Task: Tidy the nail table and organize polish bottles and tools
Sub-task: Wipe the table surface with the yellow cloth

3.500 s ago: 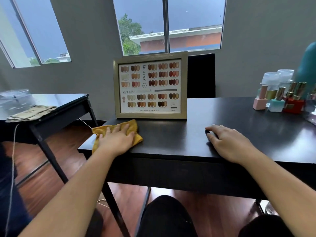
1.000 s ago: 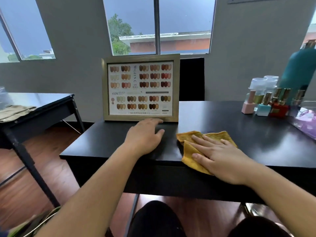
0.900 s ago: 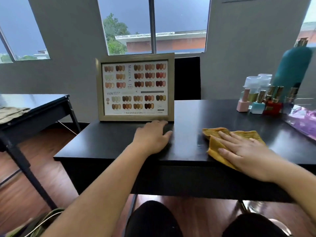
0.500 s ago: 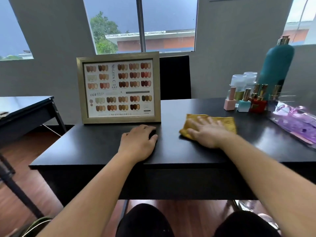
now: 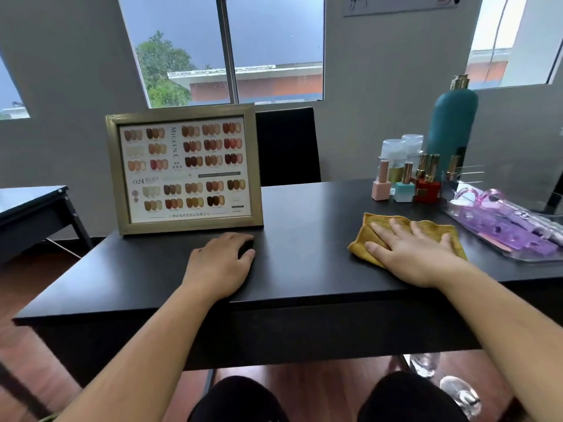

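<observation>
At the far left a second, separate table [image 5: 30, 205] stands apart from the main one, only partly in view. On the black tabletop [image 5: 298, 269], toward its left back, a gold picture frame [image 5: 184, 169] stands upright, tilted slightly back, showing a chart of nail colour swatches. Just in front of the frame's right lower corner the left hand [image 5: 221, 264] lies palm down on the bare tabletop, its fingers [image 5: 243, 239] loosely curved and close together, holding nothing; the fingertips stop just short of the frame. Behind the tabletop, past the frame's right edge, the dark back of a chair [image 5: 288, 146] rises against the wall.

Further right the right hand [image 5: 411, 251] presses flat on a yellow cloth [image 5: 365, 236], its fingers [image 5: 384, 231] spread and stretched out over the fabric rather than gripping it. The cloth lies on the tabletop near the front, well apart from the frame and just beside a clear tray [image 5: 518, 257] at the right edge, which holds purple, see-through items too blurred to name.

At the back right stands a cluster of nail polish bottles [image 5: 406, 187]: a pink one, a pale blue one and a red one in front, touching or nearly so, with gold caps, and clear-capped jars [image 5: 402, 147] behind them. A tall teal bottle [image 5: 452, 129] towers over the group.
</observation>
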A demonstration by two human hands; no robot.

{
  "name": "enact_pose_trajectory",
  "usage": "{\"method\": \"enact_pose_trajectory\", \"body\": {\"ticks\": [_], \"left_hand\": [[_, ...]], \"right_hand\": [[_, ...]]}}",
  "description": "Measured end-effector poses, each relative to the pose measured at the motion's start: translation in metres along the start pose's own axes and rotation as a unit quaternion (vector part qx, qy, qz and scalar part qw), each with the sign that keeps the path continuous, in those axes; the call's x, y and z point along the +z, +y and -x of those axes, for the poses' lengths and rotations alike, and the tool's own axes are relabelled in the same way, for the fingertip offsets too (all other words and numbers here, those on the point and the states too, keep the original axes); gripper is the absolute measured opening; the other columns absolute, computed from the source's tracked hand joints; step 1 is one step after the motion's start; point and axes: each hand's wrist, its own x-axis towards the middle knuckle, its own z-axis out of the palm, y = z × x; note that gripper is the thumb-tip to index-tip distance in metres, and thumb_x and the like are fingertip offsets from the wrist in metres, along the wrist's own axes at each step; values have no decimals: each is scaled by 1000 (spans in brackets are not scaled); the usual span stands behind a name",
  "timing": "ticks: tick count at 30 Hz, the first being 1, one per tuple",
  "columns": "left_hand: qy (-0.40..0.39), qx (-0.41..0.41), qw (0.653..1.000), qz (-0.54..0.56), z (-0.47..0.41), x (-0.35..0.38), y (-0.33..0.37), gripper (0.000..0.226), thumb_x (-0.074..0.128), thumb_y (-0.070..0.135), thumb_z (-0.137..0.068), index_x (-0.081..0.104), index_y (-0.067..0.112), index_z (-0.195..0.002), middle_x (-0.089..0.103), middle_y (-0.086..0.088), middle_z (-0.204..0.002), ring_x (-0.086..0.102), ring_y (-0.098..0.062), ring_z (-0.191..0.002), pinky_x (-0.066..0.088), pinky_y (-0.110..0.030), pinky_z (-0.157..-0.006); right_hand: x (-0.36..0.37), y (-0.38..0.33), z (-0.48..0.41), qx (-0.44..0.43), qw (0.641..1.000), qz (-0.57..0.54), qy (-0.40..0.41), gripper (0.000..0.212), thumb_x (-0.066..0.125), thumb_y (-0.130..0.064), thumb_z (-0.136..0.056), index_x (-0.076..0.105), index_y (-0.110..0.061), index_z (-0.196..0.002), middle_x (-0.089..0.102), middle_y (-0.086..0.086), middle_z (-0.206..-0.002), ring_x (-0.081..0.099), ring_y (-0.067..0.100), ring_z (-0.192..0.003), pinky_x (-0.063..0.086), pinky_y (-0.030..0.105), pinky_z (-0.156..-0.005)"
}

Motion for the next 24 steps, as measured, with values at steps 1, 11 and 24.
{"method": "enact_pose_trajectory", "body": {"ticks": [1,11,24], "left_hand": [[0,0,1000,-2,0,0,0,41,35,42,-95,40,35,-136,38,13,-145,37,-13,-131,32,-38,-102],[-3,2,1000,0,-1,2,-1,41,35,42,-95,39,36,-136,38,12,-145,36,-14,-132,32,-39,-103],[9,4,1000,2,-2,2,-4,41,36,43,-94,41,37,-134,40,13,-144,38,-13,-130,34,-38,-100]], "right_hand": [[1,-3,6,5,1000,0,7,64,15,-66,-91,0,-43,-148,-8,-6,-160,-7,24,-147,-4,61,-113],[-2,-62,-6,-279,960,-15,5,44,27,-43,-100,25,-47,-143,17,-18,-157,11,9,-145,1,45,-118],[-17,46,-44,-74,997,6,-10,56,24,-56,-96,12,-39,-148,4,-14,-159,1,13,-147,-2,56,-114]]}}
